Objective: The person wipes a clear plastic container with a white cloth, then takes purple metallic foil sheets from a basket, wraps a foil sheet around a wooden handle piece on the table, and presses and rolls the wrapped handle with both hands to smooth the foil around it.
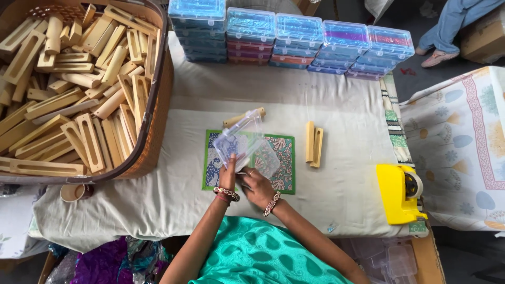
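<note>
Holding the clear plastic case (243, 143) open over the patterned mat (286, 181), my left hand (228, 173) gripping its lid edge and my right hand (256, 185) bracing the base, I judge filling comes next, calling for a reach to the wooden pieces (314, 143) just right.

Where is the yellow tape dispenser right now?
In the head view, the yellow tape dispenser sits at the table's right edge, right of the patterned mat and below the two wooden pieces.

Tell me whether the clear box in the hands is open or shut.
Open: the clear box has its lid swung away from the base, held by the left hand and right hand.
</note>
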